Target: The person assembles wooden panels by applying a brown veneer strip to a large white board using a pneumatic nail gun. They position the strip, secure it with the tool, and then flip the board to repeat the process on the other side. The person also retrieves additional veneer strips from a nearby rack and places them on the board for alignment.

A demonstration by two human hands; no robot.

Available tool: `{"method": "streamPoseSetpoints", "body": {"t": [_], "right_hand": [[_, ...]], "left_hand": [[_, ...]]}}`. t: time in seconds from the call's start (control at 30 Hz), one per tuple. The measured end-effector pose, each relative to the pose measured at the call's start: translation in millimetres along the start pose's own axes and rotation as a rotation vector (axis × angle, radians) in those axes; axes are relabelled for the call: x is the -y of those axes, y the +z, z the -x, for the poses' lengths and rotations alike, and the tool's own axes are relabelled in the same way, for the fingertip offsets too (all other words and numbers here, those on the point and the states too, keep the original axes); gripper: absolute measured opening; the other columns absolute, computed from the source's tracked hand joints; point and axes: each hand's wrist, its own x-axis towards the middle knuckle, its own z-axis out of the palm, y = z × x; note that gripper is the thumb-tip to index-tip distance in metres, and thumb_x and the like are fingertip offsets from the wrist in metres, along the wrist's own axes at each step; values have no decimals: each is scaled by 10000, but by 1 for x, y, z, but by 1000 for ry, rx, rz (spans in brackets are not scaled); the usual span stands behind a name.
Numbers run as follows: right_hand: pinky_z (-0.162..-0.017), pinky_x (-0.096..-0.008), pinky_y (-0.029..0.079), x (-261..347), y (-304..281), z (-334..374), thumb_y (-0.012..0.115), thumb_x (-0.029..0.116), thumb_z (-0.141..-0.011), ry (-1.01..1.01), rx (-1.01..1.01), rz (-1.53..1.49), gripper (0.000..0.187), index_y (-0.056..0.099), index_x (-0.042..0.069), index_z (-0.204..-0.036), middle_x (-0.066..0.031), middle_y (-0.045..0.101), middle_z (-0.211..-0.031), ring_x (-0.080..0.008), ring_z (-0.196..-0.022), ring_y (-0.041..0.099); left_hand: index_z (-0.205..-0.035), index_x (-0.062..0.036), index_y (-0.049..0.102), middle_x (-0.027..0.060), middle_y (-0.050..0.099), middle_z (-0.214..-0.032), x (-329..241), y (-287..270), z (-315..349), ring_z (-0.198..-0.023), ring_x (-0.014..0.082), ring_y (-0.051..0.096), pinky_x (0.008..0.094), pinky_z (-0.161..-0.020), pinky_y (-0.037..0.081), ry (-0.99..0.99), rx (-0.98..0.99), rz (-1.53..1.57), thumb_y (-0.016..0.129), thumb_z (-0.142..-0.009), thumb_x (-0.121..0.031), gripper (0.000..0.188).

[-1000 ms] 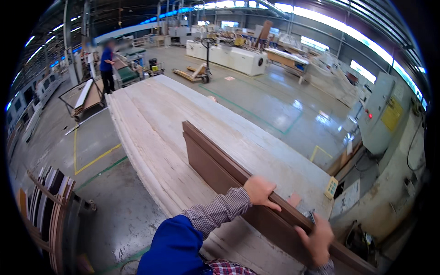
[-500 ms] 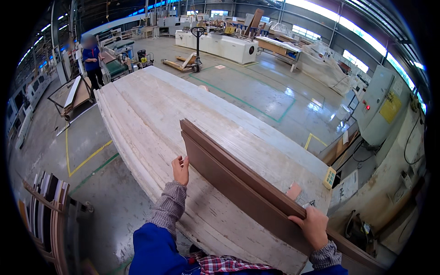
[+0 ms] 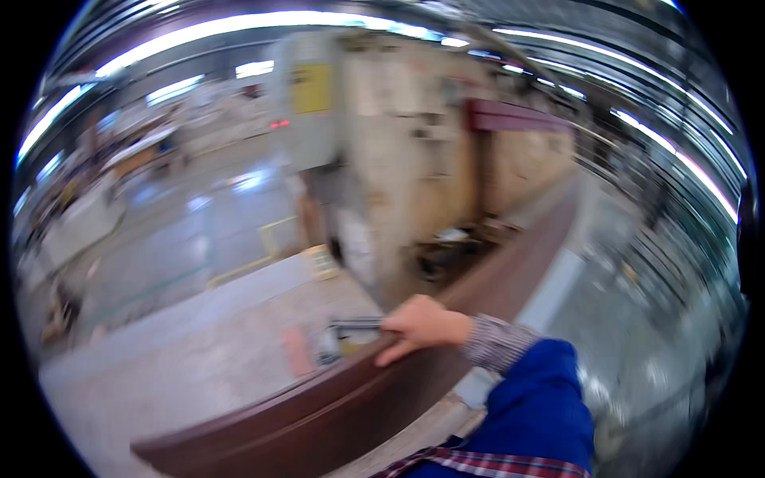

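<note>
Long brown boards [image 3: 319, 422] stand on edge along the near side of a pale worktable. Their top edges run from the lower left toward the far right. My right hand [image 3: 422, 331] is closed over the top edge, thumb on the near side. How many boards it grips cannot be made out through the blur. My left hand is out of view. Just beyond the boards, near my right fingers, lie a flat pink piece [image 3: 298, 350] and a dark metal object [image 3: 355, 324] too smeared to name.
The pale worktable [image 3: 175, 366] spreads out to the left. At its far corner sits a small cream-yellow box [image 3: 320, 263]. Past it stands a grey cabinet [image 3: 311, 111] with red lights, beside a large beige machine [image 3: 398, 167]. Glossy floor [image 3: 661, 382] lies to the right.
My view has swung sharply to the right and is blurred. My left hand has gone out of view. My right hand keeps its hold on the boards' top edge.
</note>
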Motion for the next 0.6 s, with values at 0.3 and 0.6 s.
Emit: {"method": "streamPoseSetpoints", "body": {"t": [0.3, 0.6], "right_hand": [[-549, -407, 458, -54, 54, 5, 416, 722, -734, 238, 199, -105, 728, 638, 34, -648, -163, 589, -619, -345, -628, 584], [-692, -423, 478, -105, 145, 36, 366, 767, -721, 352, 415, -321, 804, 682, 29, -755, -202, 627, -735, -349, -753, 610]], "left_hand": [[-1051, 59, 546, 227, 595, -988, -67, -25, 97, -875, 312, 581, 419, -756, 479, 6, 271, 142, 508, -835, -360, 473], [-1097, 74, 520, 225, 578, -1029, -120, -1, 147, -904, 299, 564, 422, -796, 464, -34, 411, 164, 541, -818, -422, 569]]}}
